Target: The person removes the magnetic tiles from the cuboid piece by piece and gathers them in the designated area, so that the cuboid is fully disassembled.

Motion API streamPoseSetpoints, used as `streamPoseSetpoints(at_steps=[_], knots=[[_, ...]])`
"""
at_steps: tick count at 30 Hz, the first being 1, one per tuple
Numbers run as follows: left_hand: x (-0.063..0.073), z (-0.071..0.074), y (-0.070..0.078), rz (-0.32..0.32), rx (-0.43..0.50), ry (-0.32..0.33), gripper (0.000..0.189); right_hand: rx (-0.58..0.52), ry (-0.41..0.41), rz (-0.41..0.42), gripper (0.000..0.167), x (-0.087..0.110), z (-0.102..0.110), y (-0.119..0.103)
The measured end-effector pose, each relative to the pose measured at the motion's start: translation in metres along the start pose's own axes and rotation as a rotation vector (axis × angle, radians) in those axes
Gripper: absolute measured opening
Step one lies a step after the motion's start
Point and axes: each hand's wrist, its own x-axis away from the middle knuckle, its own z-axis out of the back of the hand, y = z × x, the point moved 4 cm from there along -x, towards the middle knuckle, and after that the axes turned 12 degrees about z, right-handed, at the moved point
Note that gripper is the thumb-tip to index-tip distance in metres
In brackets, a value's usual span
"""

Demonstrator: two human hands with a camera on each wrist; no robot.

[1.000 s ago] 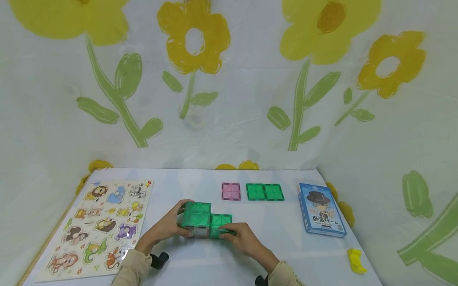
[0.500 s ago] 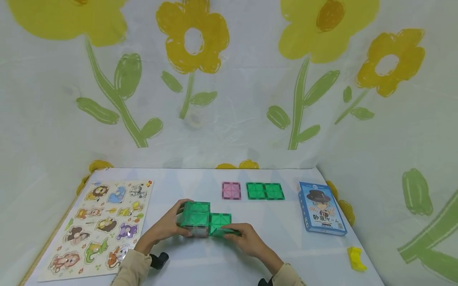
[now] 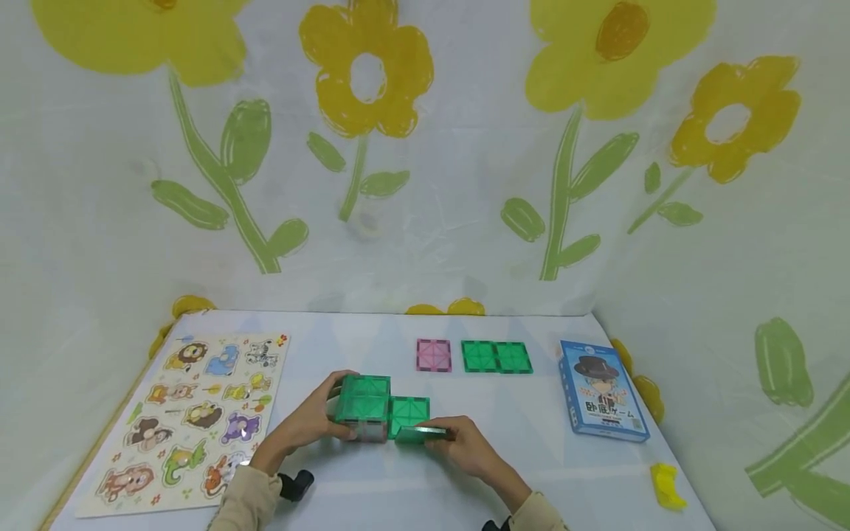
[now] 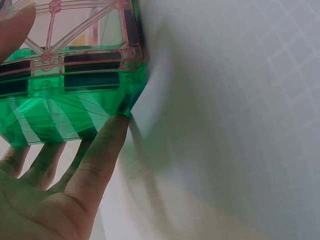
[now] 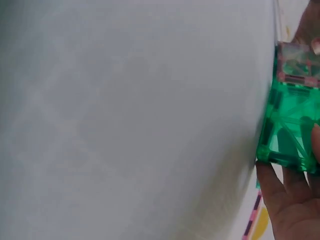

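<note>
My left hand [image 3: 312, 417] grips a box of see-through magnetic tiles [image 3: 364, 400] from its left side, thumb at the front. Its top is green; the left wrist view shows a pink tile [image 4: 85, 37] forming one side, beside a green one. Against the box's right side a green tile [image 3: 413, 407] lies flat. My right hand [image 3: 463, 445] pinches another green tile [image 3: 410, 436], standing nearly upright along the flat tile's front edge. In the right wrist view this held tile [image 5: 290, 125] lines up beside the box's pink side, with fingertips under its lower edge.
Behind lie a flat pink tile [image 3: 434, 355] and two joined green tiles [image 3: 496, 357]. An animal puzzle board [image 3: 219, 398] covers the table's left. At the right are a blue card game box [image 3: 603, 391] and a small yellow piece [image 3: 666, 487].
The green tile in my right hand has tipped up from a slant to nearly upright, and that hand has shifted slightly right. My left hand keeps its grip on the box.
</note>
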Motion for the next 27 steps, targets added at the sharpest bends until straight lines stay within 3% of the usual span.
streamPoseSetpoints(at_steps=[6, 12, 21, 27], knots=[[0.000, 0.000, 0.000, 0.003, -0.001, 0.003, 0.104, -0.123, 0.018, -0.108, 0.034, -0.002, 0.008, 0.002], [-0.001, 0.001, 0.000, 0.013, 0.002, 0.000, 0.104, -0.237, 0.077, -0.161, 0.041, -0.011, 0.016, 0.002], [0.000, 0.003, 0.001, 0.026, 0.004, -0.008, 0.103, -0.117, 0.271, -0.250, 0.051, -0.042, 0.037, 0.006], [0.001, 0.003, 0.001, 0.023, 0.007, -0.023, 0.103, -0.117, 0.318, -0.260, 0.052, -0.061, 0.045, 0.008]])
